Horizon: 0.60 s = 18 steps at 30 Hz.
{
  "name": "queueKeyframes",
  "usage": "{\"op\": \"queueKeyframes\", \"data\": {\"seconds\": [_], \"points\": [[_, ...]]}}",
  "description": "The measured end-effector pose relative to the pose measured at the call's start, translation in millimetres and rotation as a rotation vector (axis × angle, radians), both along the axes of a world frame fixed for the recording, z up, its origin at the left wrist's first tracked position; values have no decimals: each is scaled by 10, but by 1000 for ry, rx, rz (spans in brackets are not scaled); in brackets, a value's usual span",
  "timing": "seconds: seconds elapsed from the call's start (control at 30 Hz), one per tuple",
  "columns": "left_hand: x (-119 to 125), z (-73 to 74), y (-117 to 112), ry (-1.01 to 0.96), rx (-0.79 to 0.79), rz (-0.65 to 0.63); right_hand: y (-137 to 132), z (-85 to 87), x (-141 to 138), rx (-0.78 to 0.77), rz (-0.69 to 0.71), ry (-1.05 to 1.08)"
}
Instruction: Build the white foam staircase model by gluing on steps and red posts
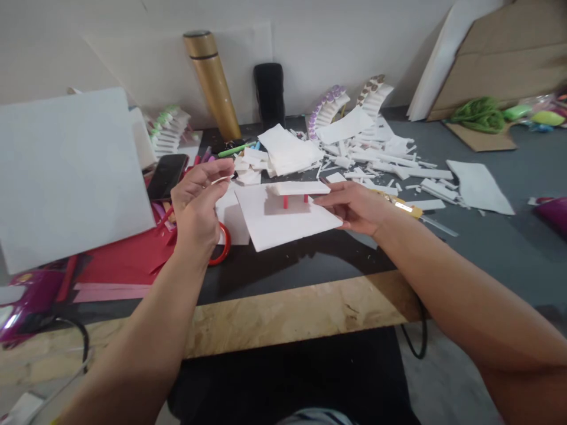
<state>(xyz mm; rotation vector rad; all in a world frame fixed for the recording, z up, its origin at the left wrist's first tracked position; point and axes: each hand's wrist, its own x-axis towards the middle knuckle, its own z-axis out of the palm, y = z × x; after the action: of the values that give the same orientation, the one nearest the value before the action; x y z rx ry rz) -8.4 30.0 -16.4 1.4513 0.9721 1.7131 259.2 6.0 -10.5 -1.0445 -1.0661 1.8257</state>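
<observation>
My right hand (352, 206) grips the right edge of a white foam board model (287, 227), raised and tilted above the table. On its base, a small white slab (303, 188) stands on short red posts (286, 202). My left hand (199, 203) is apart from the model, to its left. Its thumb and fingers are curled together in a pinch, and I cannot make out what is between the tips. Beneath that hand a red ring-shaped object (225, 245) shows in part, next to a flat white sheet (234, 215).
White foam offcuts (376, 159) cover the table behind. Curved stair models (328, 109), a gold flask (213, 85) and a black case (270, 94) stand near the wall. A yellow cutter (410, 208) lies by my right forearm. Left are a white board (71, 177), a phone (167, 176) and red sheets (128, 257).
</observation>
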Motion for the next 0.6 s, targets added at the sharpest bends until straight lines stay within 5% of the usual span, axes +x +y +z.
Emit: {"op": "queueKeyframes", "data": {"seconds": [0.27, 0.6], "points": [[-19, -123, 72, 135, -151, 45, -58, 154, 6, -79, 96, -195], [-31, -118, 66, 364, -156, 92, -124, 64, -119, 16, 102, -457]]}}
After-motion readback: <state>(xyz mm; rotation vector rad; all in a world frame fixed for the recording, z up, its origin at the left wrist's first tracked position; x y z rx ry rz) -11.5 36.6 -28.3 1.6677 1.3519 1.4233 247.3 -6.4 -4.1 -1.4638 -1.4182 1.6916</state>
